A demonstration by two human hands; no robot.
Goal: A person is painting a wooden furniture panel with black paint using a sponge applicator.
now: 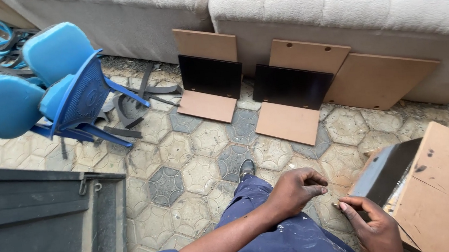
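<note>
My left hand (297, 189) hovers over my knee with its fingers curled and its fingertips pinched together; nothing shows between them. My right hand (371, 226) grips the lower edge of a brown fibreboard box (439, 190) with a glossy black face (386, 172), which stands tilted at my right. The two hands are a few centimetres apart. My leg in blue, paint-flecked work trousers (274, 238) and a dark shoe (246, 167) lie below them.
Two black-and-brown L-shaped panels (208, 85) (291, 100) and a flat brown board (379, 78) lean against a grey sofa (332, 8). Stacked blue plastic chairs (58, 85) stand at left with dark offcuts (128, 109) beside them. A dark metal crate (47, 222) sits bottom left on patterned paving.
</note>
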